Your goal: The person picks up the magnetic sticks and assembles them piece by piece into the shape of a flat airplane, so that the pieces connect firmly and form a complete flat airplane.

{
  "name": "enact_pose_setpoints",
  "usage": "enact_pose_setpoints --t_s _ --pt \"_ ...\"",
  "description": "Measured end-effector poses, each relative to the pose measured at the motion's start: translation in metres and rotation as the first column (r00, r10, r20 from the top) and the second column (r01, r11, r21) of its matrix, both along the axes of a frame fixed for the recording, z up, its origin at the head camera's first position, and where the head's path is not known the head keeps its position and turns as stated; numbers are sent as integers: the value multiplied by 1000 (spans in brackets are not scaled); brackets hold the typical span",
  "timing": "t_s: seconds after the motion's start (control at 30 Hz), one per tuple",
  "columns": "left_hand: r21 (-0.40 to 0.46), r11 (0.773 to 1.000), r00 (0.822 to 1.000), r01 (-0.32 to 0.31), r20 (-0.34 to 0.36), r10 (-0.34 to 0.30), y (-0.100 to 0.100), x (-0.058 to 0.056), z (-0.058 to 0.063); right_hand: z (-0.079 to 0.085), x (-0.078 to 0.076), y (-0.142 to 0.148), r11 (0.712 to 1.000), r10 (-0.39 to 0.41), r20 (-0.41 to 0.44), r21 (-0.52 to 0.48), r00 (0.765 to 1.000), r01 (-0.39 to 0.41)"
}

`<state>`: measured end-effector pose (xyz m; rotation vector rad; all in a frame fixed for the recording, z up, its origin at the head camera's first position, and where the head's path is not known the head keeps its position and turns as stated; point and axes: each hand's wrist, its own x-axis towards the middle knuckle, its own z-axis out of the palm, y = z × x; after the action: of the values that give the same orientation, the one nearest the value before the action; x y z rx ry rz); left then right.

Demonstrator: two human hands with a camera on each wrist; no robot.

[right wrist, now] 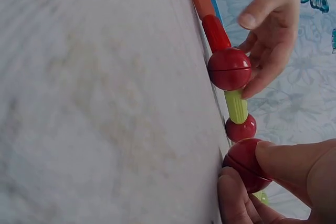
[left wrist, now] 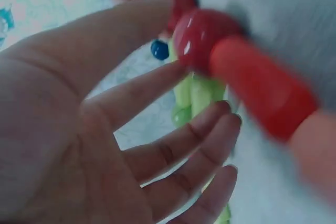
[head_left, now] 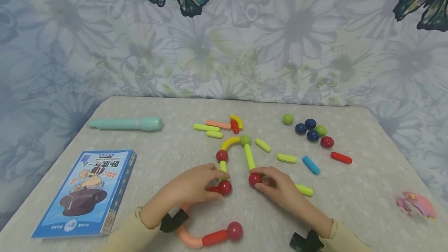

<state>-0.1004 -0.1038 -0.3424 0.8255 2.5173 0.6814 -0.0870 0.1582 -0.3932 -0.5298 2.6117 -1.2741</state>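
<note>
In the head view my right hand (head_left: 278, 186) pinches a red ball (head_left: 254, 180) between thumb and fingers. A light-green stick (head_left: 249, 157) runs from that ball up to a green ball (head_left: 245, 140). My left hand (head_left: 192, 185) straddles another red ball (head_left: 225, 187). Its index fingertip lies at the ball's green-stick (right wrist: 236, 106) side, while in the right wrist view its thumb (right wrist: 248, 20) stands apart from the ball. A red stick (left wrist: 268, 87) and orange curved pieces (head_left: 189, 238) lead from this ball to a red ball (head_left: 235, 231) near me. A yellow curved piece (head_left: 230, 142) joins the top.
Loose sticks (head_left: 206, 127) lie behind the chain, with others such as a blue stick (head_left: 311, 165) at right. Several balls (head_left: 312, 135) cluster at back right. A boxed game (head_left: 85, 193) and a mint-green pen-shaped object (head_left: 126, 123) are left; a pink item (head_left: 416, 205) is far right.
</note>
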Motion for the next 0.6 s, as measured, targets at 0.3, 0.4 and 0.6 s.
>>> enact_pose_setpoints --t_s 0.3,0.4,0.6 --pt "44 999 1000 -8 23 7 1 6 -21 -1 3 -2 1000 13 10 -6 1000 -13" --pt "69 998 999 -10 48 7 0 5 -25 6 1 4 999 26 -1 21 1000 -26" --pt "106 994 998 -11 67 4 -2 2 -25 30 -38 25 997 -41 -141 56 989 49"
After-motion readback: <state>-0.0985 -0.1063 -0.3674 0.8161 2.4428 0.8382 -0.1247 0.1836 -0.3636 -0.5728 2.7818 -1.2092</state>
